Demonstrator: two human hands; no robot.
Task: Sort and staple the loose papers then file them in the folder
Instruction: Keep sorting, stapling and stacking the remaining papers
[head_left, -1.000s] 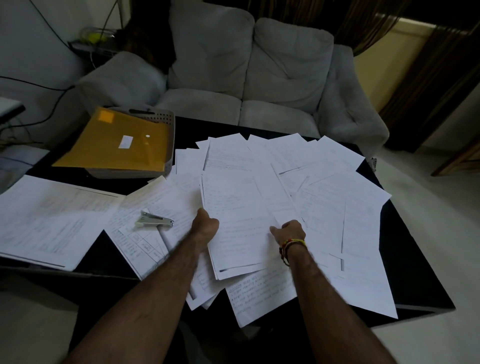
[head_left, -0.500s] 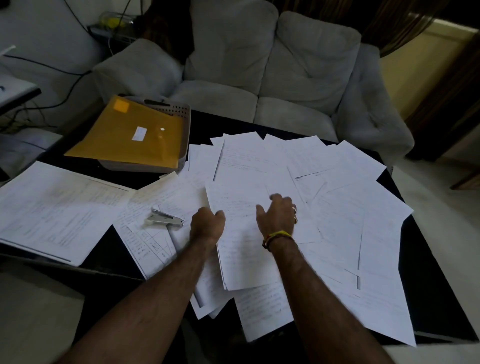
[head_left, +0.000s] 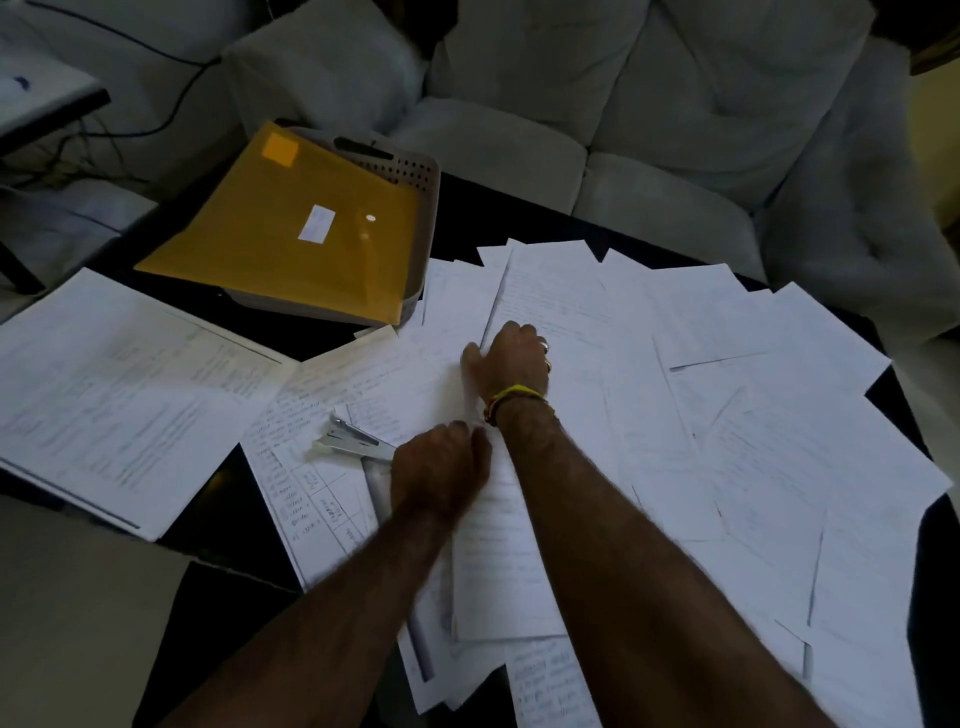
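Loose white papers (head_left: 727, 415) lie fanned over the black table (head_left: 218, 488). My left hand (head_left: 441, 470) pinches the left edge of a small stack of sheets (head_left: 498, 561), thumb on top. Just beyond it, my right hand (head_left: 511, 361), with a yellow wristband, has its fingers bent onto a farther sheet (head_left: 561, 306) and its thumb at that sheet's left edge; the fingertips are hidden. A silver stapler (head_left: 353, 441) lies on the papers right beside my left hand. The yellow folder (head_left: 291, 228) rests on top of a grey basket (head_left: 415, 171) at the back left.
A separate pile of printed sheets (head_left: 119, 379) lies at the table's left edge. A grey sofa (head_left: 623, 130) stands close behind the table. Cables (head_left: 171, 104) and a small side table (head_left: 47, 98) are at the far left.
My right hand has slid forward and left from the held stack to a farther sheet. My left hand keeps its hold on the stack. The camera has moved closer.
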